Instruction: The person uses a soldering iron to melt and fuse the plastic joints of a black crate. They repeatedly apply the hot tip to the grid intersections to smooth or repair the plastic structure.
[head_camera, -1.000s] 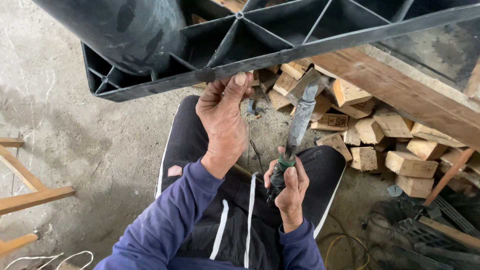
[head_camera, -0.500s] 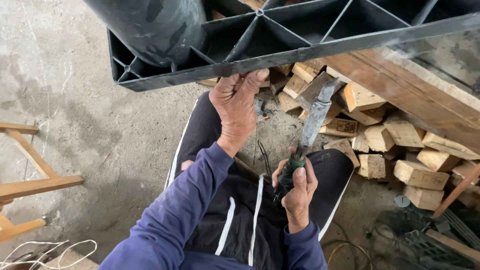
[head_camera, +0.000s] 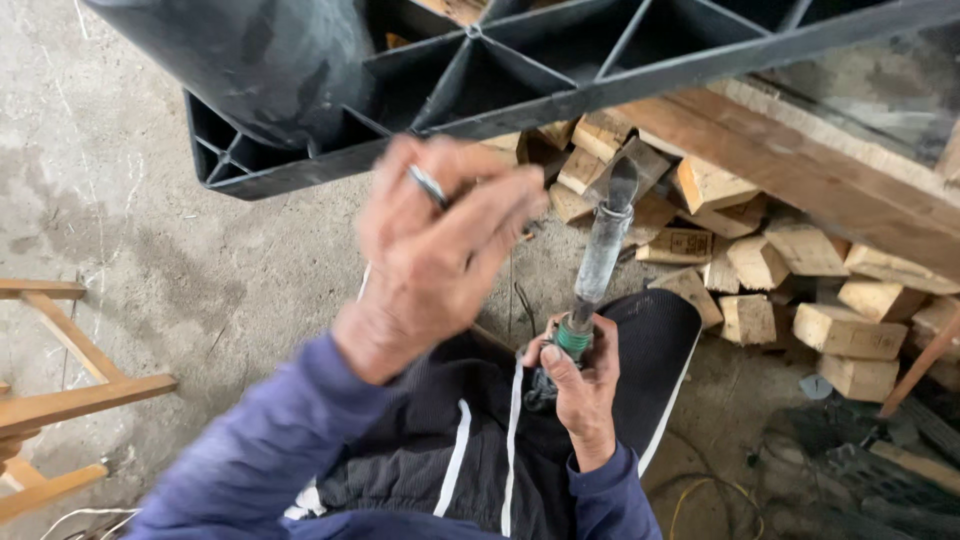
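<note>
Right hand (head_camera: 580, 385) grips upright tool (head_camera: 603, 250); left hand (head_camera: 435, 250) beside it.

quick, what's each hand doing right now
Left hand: raised below the black plastic frame, fingers curled and blurred; whether it holds anything cannot be told.
Right hand: closed around the green-collared tool.

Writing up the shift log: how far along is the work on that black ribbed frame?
Done: nothing visibly finished. In hand: right hand grips a flat-bladed tool, blade up near the black ribbed frame; left hand is raised beside it, blurred. Left: blade hasn't reached the frame.
</note>
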